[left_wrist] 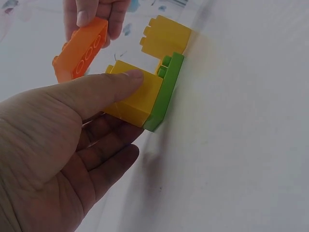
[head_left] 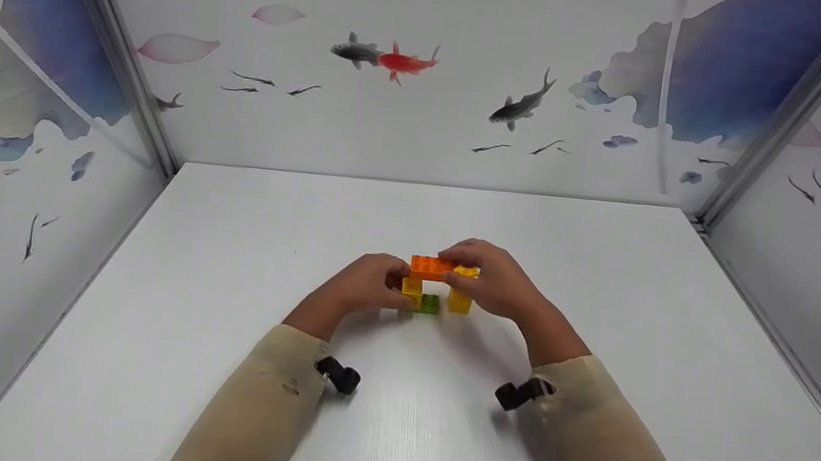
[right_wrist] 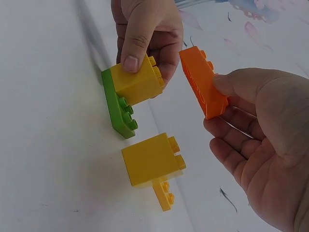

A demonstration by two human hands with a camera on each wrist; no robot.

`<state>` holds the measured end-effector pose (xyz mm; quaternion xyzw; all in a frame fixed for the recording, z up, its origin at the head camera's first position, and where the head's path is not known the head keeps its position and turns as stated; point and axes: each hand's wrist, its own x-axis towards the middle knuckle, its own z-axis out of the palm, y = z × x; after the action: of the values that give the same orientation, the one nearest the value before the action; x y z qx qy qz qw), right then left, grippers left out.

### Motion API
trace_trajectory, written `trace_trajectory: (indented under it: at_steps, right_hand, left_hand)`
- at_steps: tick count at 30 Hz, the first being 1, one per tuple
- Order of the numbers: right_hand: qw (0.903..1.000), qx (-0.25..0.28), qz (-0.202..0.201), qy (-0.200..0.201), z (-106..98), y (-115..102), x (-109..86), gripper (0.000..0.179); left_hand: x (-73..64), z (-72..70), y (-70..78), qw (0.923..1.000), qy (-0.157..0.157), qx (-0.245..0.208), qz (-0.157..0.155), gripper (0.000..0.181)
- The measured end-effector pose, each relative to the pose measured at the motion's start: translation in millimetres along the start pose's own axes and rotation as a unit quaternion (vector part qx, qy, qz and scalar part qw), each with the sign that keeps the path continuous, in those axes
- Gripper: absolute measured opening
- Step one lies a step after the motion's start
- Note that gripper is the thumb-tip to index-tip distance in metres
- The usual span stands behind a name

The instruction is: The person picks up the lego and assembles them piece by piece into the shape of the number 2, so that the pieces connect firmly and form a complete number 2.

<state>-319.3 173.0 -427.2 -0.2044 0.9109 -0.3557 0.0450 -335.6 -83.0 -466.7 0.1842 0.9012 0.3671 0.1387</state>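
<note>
My left hand pinches a yellow toy brick, thumb on its near face. That brick stands on one end of a green plate brick, whose other studs stay bare. In my right hand is an orange brick, held between thumb and fingers. Both wrist views show the orange brick raised above the yellow bricks and apart from them. A second yellow brick stands on the table beside the green plate, touched by neither hand. A thin yellow-orange piece with studs shows just past it.
The white table is bounded by a back wall and side walls painted with fish and leaves. Black wrist cameras sit at the cuffs of both beige sleeves.
</note>
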Motion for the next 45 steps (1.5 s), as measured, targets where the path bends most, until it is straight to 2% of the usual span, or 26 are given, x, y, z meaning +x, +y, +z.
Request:
trace_trajectory:
  at_steps: [13,20,25,34,45]
  right_hand:
    - [0.9998,0.008,-0.003,-0.017,8.5,2.4,2.7,0.031]
    - [0.9998,0.003,-0.006,-0.018,10.0,2.5,1.3,0.030]
    - [0.9997,0.002,-0.012,-0.021,12.8,3.1,2.4,0.028]
    - [0.9998,0.001,-0.006,-0.021,16.1,5.5,3.2,0.027]
    - [0.9995,0.003,-0.025,-0.021,16.7,7.2,4.0,0.027]
  left_hand:
    - [-3.3,-8.1,3.7,0.9999,0.014,-0.006,0.001,0.037]
    - [-6.8,-12.0,5.3,0.9990,0.020,-0.032,0.024,0.038]
    - [-8.4,-14.5,9.0,0.9988,0.026,-0.030,0.029,0.041]
    - [-7.2,-13.6,8.7,0.9989,0.029,-0.029,0.023,0.038]
    - [-6.5,-12.8,9.7,0.9991,0.032,-0.025,0.009,0.035]
